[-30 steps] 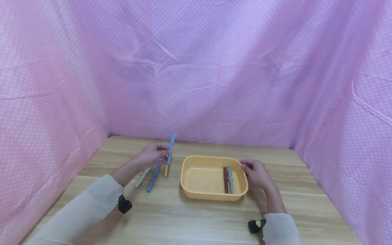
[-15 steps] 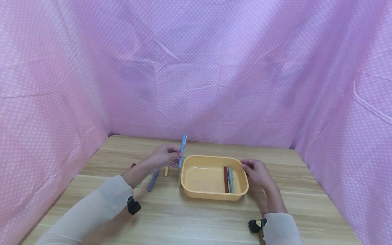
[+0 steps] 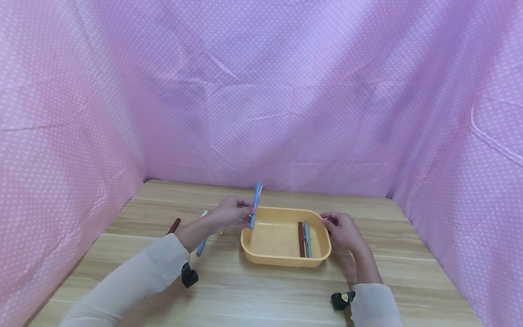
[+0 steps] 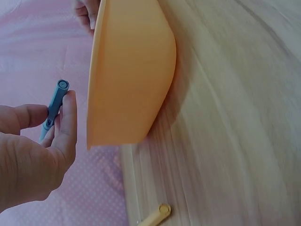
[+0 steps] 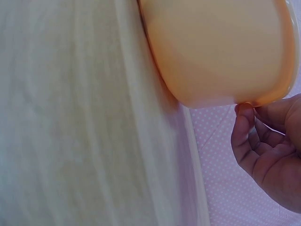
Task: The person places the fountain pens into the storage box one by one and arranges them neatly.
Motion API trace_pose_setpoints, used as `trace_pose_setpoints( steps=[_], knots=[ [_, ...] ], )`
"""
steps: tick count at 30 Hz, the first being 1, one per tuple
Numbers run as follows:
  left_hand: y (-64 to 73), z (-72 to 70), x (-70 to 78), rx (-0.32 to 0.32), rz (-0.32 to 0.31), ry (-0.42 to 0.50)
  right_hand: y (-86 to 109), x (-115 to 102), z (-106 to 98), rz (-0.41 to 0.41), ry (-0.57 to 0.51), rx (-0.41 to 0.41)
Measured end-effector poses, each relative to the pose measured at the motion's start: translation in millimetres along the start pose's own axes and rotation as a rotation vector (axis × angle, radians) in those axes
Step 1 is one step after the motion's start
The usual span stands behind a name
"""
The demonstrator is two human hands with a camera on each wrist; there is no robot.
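My left hand (image 3: 232,211) pinches a light blue pen (image 3: 256,204) between thumb and fingers. The pen stands nearly upright over the left rim of a yellow plastic tray (image 3: 271,260). In the left wrist view the pen (image 4: 57,101) shows end-on beside the tray's outer wall (image 4: 129,75). My right hand (image 3: 343,231) grips the tray's right rim, and the right wrist view has its fingertips (image 5: 244,109) against the tray's side (image 5: 221,52). Inside the tray, toward the right, a dark red pen (image 3: 301,240) and a grey-green pen (image 3: 308,240) lie side by side.
Left of the tray, partly behind my left arm, lie a dark red pen (image 3: 174,225), a blue pen (image 3: 202,246), a pale green pen (image 3: 205,213) and a yellow pen (image 4: 157,215). Pink dotted cloth (image 3: 265,113) hangs around the wooden table (image 3: 253,299).
My left hand has carried the light blue pen rightward from above the loose pens to the tray's left rim. The right hand and the tray have stayed in place.
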State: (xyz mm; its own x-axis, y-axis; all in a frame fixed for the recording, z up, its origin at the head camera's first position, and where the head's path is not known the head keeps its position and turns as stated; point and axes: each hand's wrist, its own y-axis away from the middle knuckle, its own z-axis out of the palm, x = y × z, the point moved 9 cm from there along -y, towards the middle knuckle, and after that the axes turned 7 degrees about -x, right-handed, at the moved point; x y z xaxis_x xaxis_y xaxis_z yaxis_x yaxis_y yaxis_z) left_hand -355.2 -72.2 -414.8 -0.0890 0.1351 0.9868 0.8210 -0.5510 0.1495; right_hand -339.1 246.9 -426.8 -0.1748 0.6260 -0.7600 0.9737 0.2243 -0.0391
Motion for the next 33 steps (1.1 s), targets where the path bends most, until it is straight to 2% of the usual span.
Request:
trace_pose_setpoints(
  steps=[6,11,15,23,33],
  knots=[
    [-8.1,17.8,-0.4,-0.033,0.006,0.023,-0.4,1.4,-0.3,-0.001,-0.004,-0.001],
    [-15.5,31.3,-2.8,-0.032,-0.003,0.041,-1.0,2.1,-0.5,0.004,-0.016,0.002],
    [-21.9,39.1,-7.8,-0.024,-0.006,0.048,-0.7,1.0,-0.4,-0.001,-0.006,0.001],
    [-29.0,55.8,-14.0,-0.056,-0.002,0.047,-1.5,-1.3,-2.5,-0.009,0.005,0.008],
    [-35.7,71.1,-25.7,-0.027,-0.008,0.023,0.1,-0.1,-0.5,0.007,-0.020,-0.002]
  ],
)
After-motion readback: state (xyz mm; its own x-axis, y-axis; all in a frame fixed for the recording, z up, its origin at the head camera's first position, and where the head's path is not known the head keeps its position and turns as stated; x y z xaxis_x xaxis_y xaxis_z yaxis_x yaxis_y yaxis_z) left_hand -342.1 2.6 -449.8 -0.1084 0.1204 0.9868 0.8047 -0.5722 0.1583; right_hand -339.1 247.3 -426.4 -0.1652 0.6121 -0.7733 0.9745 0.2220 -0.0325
